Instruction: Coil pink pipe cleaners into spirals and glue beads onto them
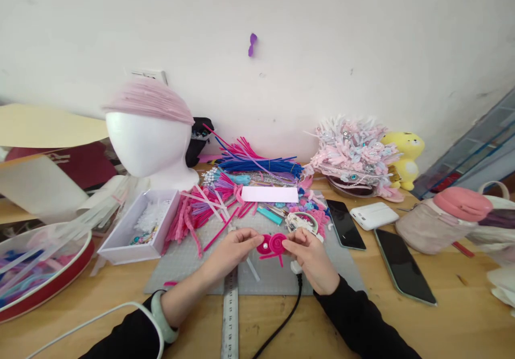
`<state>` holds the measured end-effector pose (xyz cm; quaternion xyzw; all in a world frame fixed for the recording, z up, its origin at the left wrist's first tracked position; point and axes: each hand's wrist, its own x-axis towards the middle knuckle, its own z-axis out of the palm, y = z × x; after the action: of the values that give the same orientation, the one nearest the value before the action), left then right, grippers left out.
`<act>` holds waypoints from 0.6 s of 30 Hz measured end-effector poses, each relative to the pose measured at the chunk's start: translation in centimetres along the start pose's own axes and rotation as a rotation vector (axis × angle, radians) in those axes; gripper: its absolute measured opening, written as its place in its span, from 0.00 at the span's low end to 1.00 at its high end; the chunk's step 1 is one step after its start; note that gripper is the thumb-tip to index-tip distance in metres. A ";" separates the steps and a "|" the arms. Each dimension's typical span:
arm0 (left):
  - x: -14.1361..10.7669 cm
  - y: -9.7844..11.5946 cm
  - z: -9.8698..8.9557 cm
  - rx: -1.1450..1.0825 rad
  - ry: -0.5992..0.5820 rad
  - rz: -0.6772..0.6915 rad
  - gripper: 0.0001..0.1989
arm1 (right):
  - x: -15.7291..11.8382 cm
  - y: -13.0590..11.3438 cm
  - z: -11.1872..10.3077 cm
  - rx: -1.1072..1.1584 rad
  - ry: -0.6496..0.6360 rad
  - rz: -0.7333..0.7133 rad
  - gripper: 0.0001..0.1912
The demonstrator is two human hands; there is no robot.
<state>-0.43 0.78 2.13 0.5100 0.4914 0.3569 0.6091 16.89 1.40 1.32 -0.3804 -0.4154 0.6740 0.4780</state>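
Between my two hands is a magenta pipe-cleaner piece (pixel 277 243) made of two coiled spirals, with a white bead on the left one and short ends hanging below. My left hand (pixel 240 243) pinches its left edge between thumb and finger. On the opposite side my right hand (pixel 304 249) grips the right spiral the same way. The piece is held up over a grey cutting mat (pixel 193 278). A steel ruler (pixel 230 316) lies below my left hand, and a black cable (pixel 287 319) with a white end runs beneath my right hand.
Pipe cleaners (pixel 257 166) in pink and blue pile up behind the mat. At left are a white box of beads (pixel 139 251), a red-rimmed round tin (pixel 78 265) and a white foam head (pixel 148 144). Two phones (pixel 402 268) and a pink-lidded jar (pixel 426 230) stand right.
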 end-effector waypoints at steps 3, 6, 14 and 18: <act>0.1 -0.1 -0.1 0.073 -0.021 0.006 0.17 | 0.2 0.4 -0.1 0.017 0.023 -0.026 0.20; 0.5 -0.4 -0.7 0.110 -0.023 0.051 0.17 | 0.3 0.4 -0.4 -0.012 0.055 -0.052 0.20; 0.9 -0.1 -3.3 0.334 -0.013 0.138 0.17 | 0.6 -0.9 -1.8 -0.084 0.136 -0.085 0.22; 0.8 0.0 -3.2 0.357 -0.007 0.145 0.17 | 0.7 -0.9 -1.5 -0.098 0.148 -0.062 0.23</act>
<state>-3.33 2.45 1.99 0.6453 0.5065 0.3054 0.4835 18.41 2.53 1.48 -0.4391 -0.4228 0.6078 0.5089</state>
